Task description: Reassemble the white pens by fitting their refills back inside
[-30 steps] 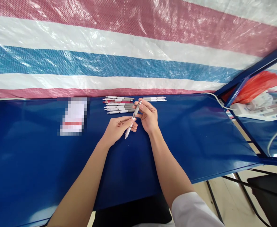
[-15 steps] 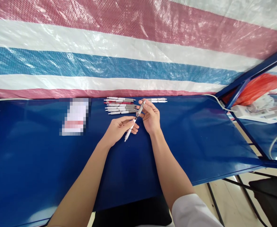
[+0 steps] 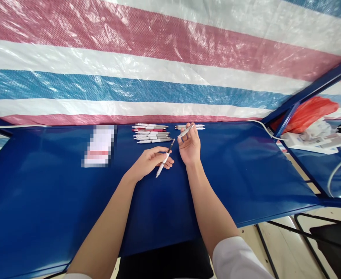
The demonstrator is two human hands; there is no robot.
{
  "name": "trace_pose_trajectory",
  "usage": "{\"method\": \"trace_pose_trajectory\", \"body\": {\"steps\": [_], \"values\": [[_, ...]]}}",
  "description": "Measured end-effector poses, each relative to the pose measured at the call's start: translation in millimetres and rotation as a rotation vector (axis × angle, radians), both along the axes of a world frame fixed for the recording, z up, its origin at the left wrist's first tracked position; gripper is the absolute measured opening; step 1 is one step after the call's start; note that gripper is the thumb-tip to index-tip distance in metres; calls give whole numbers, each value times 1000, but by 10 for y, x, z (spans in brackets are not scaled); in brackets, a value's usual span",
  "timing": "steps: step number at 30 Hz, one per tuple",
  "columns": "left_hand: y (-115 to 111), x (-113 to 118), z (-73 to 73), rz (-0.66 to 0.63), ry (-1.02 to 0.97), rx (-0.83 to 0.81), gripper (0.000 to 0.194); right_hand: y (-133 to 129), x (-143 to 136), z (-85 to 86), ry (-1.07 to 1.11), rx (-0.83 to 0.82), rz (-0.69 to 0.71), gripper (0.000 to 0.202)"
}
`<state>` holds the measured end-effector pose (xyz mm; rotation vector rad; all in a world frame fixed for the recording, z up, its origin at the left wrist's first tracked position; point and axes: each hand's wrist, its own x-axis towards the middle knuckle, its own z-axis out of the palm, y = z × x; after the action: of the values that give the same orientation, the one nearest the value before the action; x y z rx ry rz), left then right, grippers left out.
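Between the thumb and fingers of my left hand (image 3: 151, 162) is a white pen body (image 3: 162, 165), tilted up to the right. Its dark refill (image 3: 172, 145) sticks out bare from the upper end. My right hand (image 3: 190, 148) is palm up, with the grey-and-white front barrel (image 3: 185, 131) of the pen pinched at the fingertips. A gap separates the two parts. Behind my left hand lies a row of several white-and-grey pens (image 3: 153, 136), with a red one (image 3: 147, 129) among them. A few more pens (image 3: 200, 126) lie behind my right hand, partly covered by it.
The blue table (image 3: 240, 174) spans the view. A blurred-out white paper item (image 3: 99, 145) lies at left. Striped plastic sheeting (image 3: 130, 85) hangs along the back edge. At right are a blue metal post (image 3: 285, 120), a red plastic bag (image 3: 307, 114) and white boxes (image 3: 307, 142).
The pen has come apart: my right hand has moved up and to the right with the front barrel, baring the refill. My left hand still holds the body. The view has shifted slightly.
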<state>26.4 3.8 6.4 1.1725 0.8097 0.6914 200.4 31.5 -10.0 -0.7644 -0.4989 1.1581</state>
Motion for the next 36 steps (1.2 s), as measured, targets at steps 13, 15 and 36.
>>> {"method": "trace_pose_trajectory", "body": {"steps": [13, 15, 36], "values": [[64, -131, 25, 302, -189, 22, 38, -75, -104, 100, -281, -19, -11, 28], [88, -168, 15, 347, -197, 26, 40, -95, -87, 148, -498, 35, 27, 26], [143, -264, -7, 422, -168, 43, 35, 46, 58, 185, -2092, 460, 253, 33]]}}
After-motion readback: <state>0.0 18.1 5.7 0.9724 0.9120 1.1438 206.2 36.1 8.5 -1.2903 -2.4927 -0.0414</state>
